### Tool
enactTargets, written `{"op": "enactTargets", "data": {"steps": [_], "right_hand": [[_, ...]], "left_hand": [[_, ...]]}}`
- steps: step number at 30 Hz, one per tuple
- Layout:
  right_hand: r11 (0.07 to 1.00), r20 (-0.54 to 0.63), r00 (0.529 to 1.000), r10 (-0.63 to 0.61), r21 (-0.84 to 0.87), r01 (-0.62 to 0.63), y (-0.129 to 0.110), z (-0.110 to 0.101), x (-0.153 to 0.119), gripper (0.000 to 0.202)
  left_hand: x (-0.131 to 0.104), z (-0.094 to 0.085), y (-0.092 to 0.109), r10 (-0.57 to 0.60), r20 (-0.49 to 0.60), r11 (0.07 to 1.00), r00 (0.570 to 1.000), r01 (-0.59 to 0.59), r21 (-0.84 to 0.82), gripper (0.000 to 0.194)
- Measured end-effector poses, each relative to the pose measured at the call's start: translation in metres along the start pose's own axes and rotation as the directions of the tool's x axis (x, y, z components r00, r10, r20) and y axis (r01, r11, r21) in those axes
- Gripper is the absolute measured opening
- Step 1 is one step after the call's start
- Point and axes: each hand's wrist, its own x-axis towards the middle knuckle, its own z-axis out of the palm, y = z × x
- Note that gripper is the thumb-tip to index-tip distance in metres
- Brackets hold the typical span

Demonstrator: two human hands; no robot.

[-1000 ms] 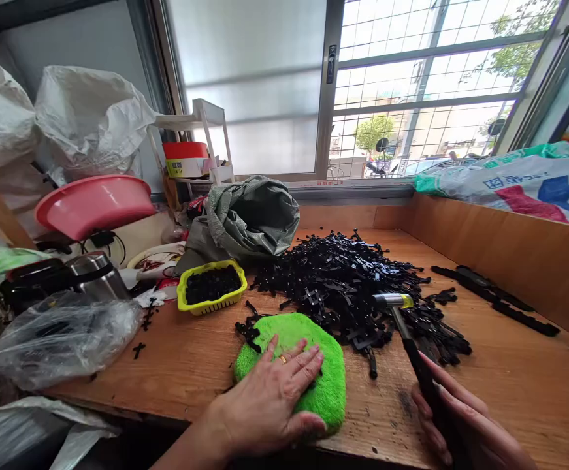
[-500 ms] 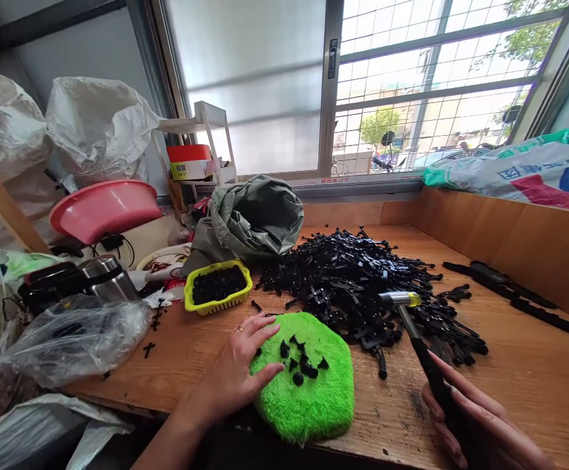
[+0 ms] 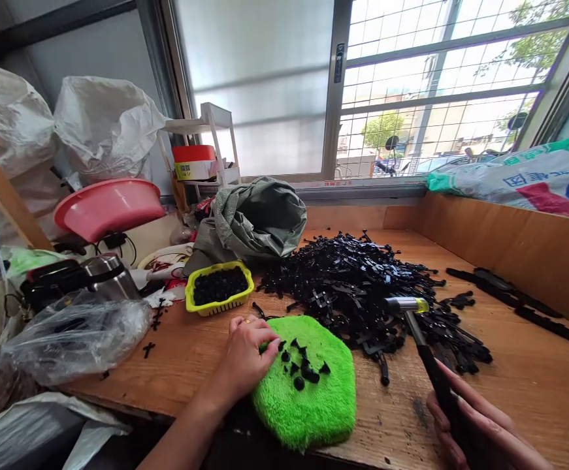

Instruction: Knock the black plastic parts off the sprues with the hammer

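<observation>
Left hand newly curled; wooden table, window

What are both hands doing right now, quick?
Left hand: curled at the edge of the green pad; can't tell if it holds anything.
Right hand: closed around the hammer.

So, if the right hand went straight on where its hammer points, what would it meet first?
The right hand would probably meet the pile of black parts, hammer first, though the hammer's height is unclear.
</observation>
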Motion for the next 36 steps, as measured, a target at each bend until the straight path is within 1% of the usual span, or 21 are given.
{"op": "enactTargets", "data": {"steps": [2, 4, 6, 9, 13, 14, 16, 18, 20, 22, 24, 26, 30, 31, 32, 34, 36], "right_hand": [[1.000, 0.009, 1.000, 0.003, -0.002, -0.003, -0.001, 0.002, -0.001, 0.055], [1.000, 0.020, 1.000, 0.014, 0.005, -0.014, -0.002, 0.003, -0.001, 0.057], [1.000, 0.025, 1.000, 0.018, 0.015, -0.018, -0.002, 0.002, -0.001, 0.058], [1.000, 0.031, 0.999, 0.011, 0.010, -0.011, -0.002, 0.000, -0.001, 0.059], [1.000, 0.041, 0.999, -0.015, 0.009, 0.015, -0.001, 0.001, -0.001, 0.058], [1.000, 0.045, 0.999, -0.023, 0.013, 0.022, -0.001, 0.001, -0.001, 0.056], [1.000, 0.049, 0.998, -0.025, 0.016, 0.024, 0.000, 0.001, 0.000, 0.055], [1.000, 0.047, 0.999, -0.010, 0.018, 0.009, 0.000, 0.000, 0.001, 0.056], [1.000, 0.049, 0.999, 0.005, 0.023, -0.006, 0.000, 0.000, 0.001, 0.057], [1.000, 0.055, 0.998, 0.006, 0.022, -0.008, 0.000, 0.000, 0.001, 0.057], [1.000, 0.050, 0.999, -0.003, 0.009, 0.002, -0.001, 0.001, 0.000, 0.058], [1.000, 0.036, 0.999, -0.010, -0.014, 0.010, -0.003, 0.003, -0.002, 0.058], [0.999, 0.018, 0.999, -0.028, -0.040, 0.029, -0.006, 0.008, -0.004, 0.057], [0.999, 0.019, 0.999, -0.032, -0.041, 0.033, -0.006, 0.008, -0.004, 0.057], [0.999, 0.021, 0.999, -0.034, -0.039, 0.034, -0.006, 0.008, -0.005, 0.057], [0.999, 0.025, 0.999, -0.028, -0.039, 0.029, -0.005, 0.008, -0.004, 0.057], [0.997, 0.009, 0.999, -0.038, -0.071, 0.039, -0.004, 0.008, -0.004, 0.056]], "left_hand": [[-0.002, 0.000, -0.003, -0.017, -0.050, 1.000, 0.999, 0.016, -0.016, 0.020], [-0.002, 0.000, -0.002, -0.011, -0.104, 0.999, 0.995, 0.006, -0.046, 0.019], [0.002, 0.001, 0.003, 0.005, -0.110, 0.998, 0.994, -0.012, -0.062, 0.018], [0.016, 0.005, 0.011, -0.013, -0.024, 0.999, 1.000, 0.012, -0.038, 0.014], [0.035, 0.013, 0.012, -0.134, 0.116, 0.991, 0.984, 0.136, -0.008, 0.012], [0.038, 0.014, 0.010, -0.159, 0.125, 0.987, 0.979, 0.161, -0.007, 0.011], [0.040, 0.013, 0.005, -0.184, 0.101, 0.982, 0.978, 0.187, -0.020, 0.009], [0.037, 0.011, 0.001, -0.172, 0.038, 0.983, 0.984, 0.174, -0.054, 0.008], [0.031, 0.007, -0.001, -0.126, -0.023, 0.987, 0.992, 0.123, -0.107, 0.009], [0.026, 0.002, 0.001, -0.072, -0.056, 0.988, 0.996, 0.063, -0.143, 0.010], [0.024, -0.001, 0.006, -0.037, -0.046, 0.987, 0.998, 0.030, -0.158, 0.010], [0.025, 0.000, 0.011, -0.017, -0.006, 0.988, 1.000, 0.016, -0.153, 0.008], [0.033, 0.011, 0.019, 0.023, 0.133, 0.996, 0.991, -0.011, -0.090, 0.007], [0.036, 0.014, 0.020, 0.019, 0.152, 0.997, 0.988, -0.008, -0.073, 0.007], [0.038, 0.017, 0.021, 0.007, 0.155, 0.999, 0.988, 0.001, -0.054, 0.007], [0.042, 0.020, 0.021, -0.016, 0.126, 0.999, 0.992, 0.019, -0.026, 0.006], [0.045, 0.017, 0.015, -0.024, 0.071, 0.999, 0.997, 0.026, -0.028, 0.007]]}}
